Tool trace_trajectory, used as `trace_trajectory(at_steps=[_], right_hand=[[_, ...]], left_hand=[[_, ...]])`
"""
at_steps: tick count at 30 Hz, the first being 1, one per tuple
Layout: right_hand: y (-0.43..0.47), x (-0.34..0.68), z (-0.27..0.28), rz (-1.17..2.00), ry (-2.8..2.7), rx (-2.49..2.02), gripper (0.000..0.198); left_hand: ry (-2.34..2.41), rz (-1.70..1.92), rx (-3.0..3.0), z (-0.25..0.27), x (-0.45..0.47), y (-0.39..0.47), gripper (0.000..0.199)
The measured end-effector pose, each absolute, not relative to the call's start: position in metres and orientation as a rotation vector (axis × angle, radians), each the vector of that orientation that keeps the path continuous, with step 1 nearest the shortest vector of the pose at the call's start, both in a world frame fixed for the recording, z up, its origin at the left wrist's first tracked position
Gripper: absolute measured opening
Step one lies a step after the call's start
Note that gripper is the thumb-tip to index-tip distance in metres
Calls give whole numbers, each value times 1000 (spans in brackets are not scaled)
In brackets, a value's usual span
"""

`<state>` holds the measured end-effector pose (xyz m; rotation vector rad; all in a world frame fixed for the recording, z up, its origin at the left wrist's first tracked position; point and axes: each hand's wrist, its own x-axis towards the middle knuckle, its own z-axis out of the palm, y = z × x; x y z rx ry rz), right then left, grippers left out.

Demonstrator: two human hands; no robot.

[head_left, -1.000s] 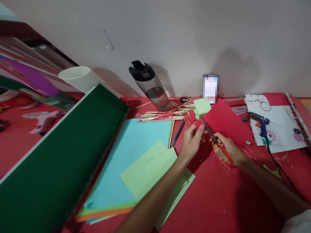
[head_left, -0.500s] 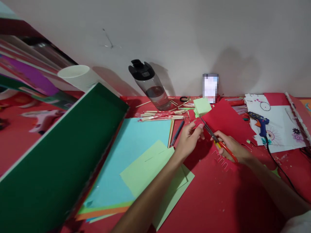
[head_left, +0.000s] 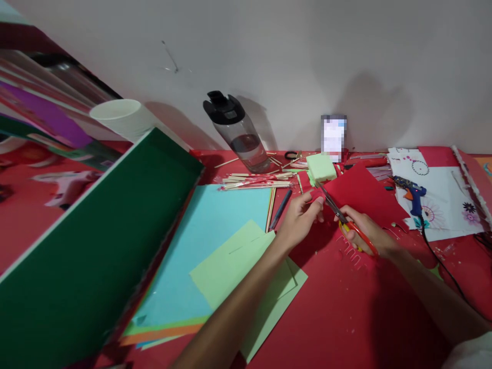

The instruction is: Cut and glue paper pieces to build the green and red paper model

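Observation:
My left hand [head_left: 302, 218] pinches a small piece of red paper [head_left: 316, 195] between thumb and fingers. In my right hand [head_left: 363, 230] is a pair of scissors [head_left: 359, 233] with red and yellow handles, the fingers wrapped round them. The metal blades point up and left and reach to the red paper at my left fingertips. Just beyond lies a larger red sheet [head_left: 367, 192]. A pale green paper block [head_left: 321, 168] sits behind the blades. Several curved red cut strips [head_left: 349, 252] lie on the red tabletop below my right hand.
A water bottle [head_left: 240, 136] and a phone [head_left: 333, 138] stand by the wall. Wooden sticks [head_left: 257, 181], a pen [head_left: 280, 209] and blue paper sheets [head_left: 226, 210] lie left. A green panel [head_left: 96, 246] slants across the left side. A blue glue gun [head_left: 415, 197] with cord rests right.
The scissors have turned slightly in my right hand, and the large red sheet's near part has shifted a little right. My left hand keeps its pinch on the red paper.

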<state>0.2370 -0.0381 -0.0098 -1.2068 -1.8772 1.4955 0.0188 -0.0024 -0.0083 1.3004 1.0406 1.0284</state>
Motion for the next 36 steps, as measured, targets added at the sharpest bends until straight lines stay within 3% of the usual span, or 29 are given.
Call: trace_trajectory(at_steps=[24, 36], right_hand=[[-37, 237, -10, 1465, -1896, -1182, 72], [-37, 234, -3, 1426, -1915, -1230, 63]], left_hand=[[1053, 1042, 1313, -10, 20, -3, 35], [1051, 1036, 1338, -10, 19, -2, 34]])
